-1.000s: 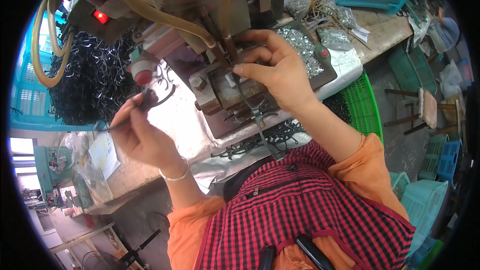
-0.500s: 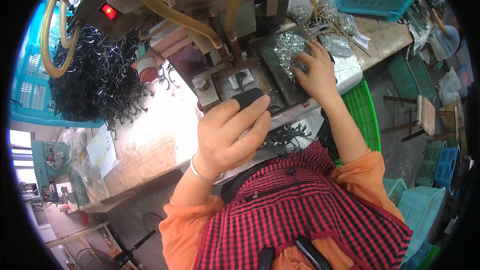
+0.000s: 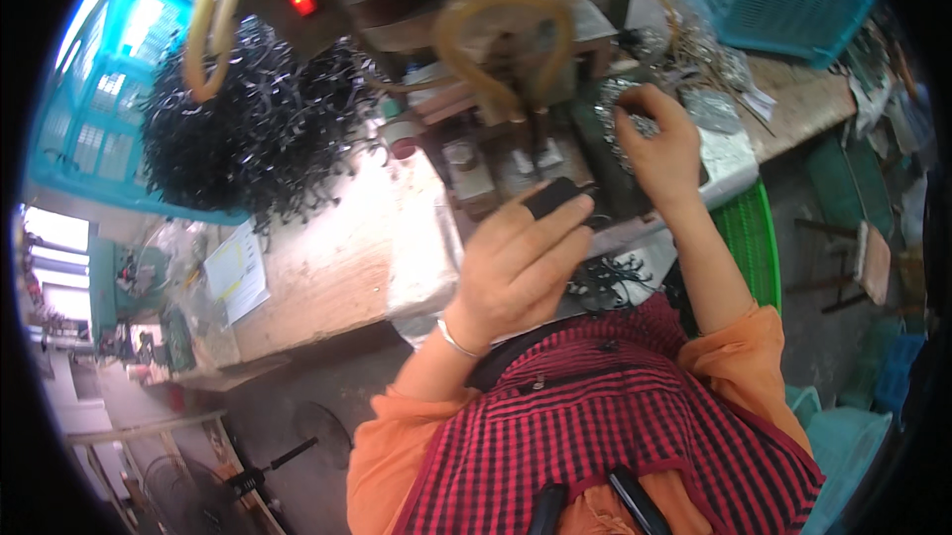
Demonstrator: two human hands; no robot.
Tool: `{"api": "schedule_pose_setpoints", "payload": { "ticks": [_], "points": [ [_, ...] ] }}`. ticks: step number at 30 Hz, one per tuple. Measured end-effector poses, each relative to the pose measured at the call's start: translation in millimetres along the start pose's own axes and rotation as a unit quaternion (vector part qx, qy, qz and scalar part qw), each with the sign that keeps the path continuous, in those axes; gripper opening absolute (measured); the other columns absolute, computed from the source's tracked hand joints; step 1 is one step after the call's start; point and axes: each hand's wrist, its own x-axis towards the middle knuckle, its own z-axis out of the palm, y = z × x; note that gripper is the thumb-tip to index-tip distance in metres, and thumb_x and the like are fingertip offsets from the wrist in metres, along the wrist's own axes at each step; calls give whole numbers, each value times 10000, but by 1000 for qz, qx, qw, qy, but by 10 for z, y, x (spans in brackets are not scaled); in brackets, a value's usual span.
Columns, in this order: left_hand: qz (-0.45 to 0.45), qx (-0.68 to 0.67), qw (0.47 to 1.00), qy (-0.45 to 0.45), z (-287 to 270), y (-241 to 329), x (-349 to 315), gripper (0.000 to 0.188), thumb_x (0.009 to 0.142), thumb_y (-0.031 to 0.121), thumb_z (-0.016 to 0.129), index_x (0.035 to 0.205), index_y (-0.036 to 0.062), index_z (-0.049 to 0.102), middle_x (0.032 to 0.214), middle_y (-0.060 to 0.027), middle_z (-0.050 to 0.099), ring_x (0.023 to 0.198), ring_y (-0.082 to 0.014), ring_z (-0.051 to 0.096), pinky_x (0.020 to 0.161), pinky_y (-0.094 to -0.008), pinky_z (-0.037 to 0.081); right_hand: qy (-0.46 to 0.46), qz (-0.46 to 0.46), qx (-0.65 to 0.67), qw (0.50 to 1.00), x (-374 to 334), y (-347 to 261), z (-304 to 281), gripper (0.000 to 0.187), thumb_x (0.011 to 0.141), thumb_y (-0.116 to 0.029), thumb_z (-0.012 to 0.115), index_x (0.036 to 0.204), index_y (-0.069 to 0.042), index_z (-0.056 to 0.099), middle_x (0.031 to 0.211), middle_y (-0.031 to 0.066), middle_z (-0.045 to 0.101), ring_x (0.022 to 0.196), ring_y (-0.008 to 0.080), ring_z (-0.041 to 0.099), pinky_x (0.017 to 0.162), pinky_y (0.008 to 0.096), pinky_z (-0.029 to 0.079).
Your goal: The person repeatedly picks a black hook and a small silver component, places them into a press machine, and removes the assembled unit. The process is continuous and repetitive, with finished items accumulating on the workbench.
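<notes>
My left hand [image 3: 526, 262] is closed in front of the press fixture [image 3: 535, 160], fingers bent together; anything between its fingertips is too small or blurred to tell. A black wrap [image 3: 555, 198] covers part of its index finger. Over a dark tray [image 3: 598, 170] to the right, my right hand [image 3: 666, 146] dips thumb and forefinger into a heap of small shiny metal parts [image 3: 609, 118]. Those fingers are curled close together, and whatever they pinch cannot be made out. Above the fixture hangs the machine head with a yellowish hose loop [image 3: 451, 34].
A big pile of black hooked parts [image 3: 248, 128] lies by a blue crate [image 3: 84, 138] on the left. More black parts [image 3: 610, 282] rest at the bench's front edge. A small round container [image 3: 400, 133] stands beside the press. A green basket [image 3: 749, 242] is right of my forearm.
The whole view has shifted and blurred, with the scene sliding rightward. My right hand's spread fingers have curled together at the metal parts. My left hand remains closed near the fixture.
</notes>
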Motion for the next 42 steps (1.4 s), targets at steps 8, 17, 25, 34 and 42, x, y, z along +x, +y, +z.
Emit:
{"api": "schedule_pose_setpoints", "payload": {
  "ticks": [8,17,25,34,42],
  "points": [
    [-242,242,916,208,-732,-1368,-515,178,878,-27,685,1042,38,706,1096,-97,708,1023,-261,661,920,-356,501,17,128,-3,992,-328,429,-131,147,887,-77,724,1028,-40,747,994,126,749,929,259,714,838,344,540],
    [-577,420,695,-90,-307,-3000,-1250,354,900,342,673,1190,142,709,1086,-183,737,1044,-398,703,864,-478,565,51,103,-38,993,-371,466,-200,117,827,-73,738,941,-48,745,895,121,721,843,306,689,759,390,530],
    [-510,386,748,-176,-747,-2005,-1397,301,790,358,792,833,69,725,896,-163,705,922,-369,679,825,-443,533,58,145,69,985,-411,505,-182,121,873,-65,732,988,-35,753,916,83,738,848,181,695,786,293,524],
    [-493,-142,828,226,-983,-1432,-1121,175,1016,176,622,1017,1,629,777,-18,636,679,-145,627,600,-262,504,67,221,219,948,-257,626,43,163,917,-78,729,1063,-6,736,951,32,736,883,105,673,819,250,513],
    [-135,-311,940,-25,-462,128,51,92,915,-19,593,995,-1,549,903,-162,636,848,-234,621,697,-357,529,-6,181,325,928,-47,-163,-5,162,900,-13,731,1060,12,726,1011,37,732,972,108,661,887,270,519]
  ]
}}
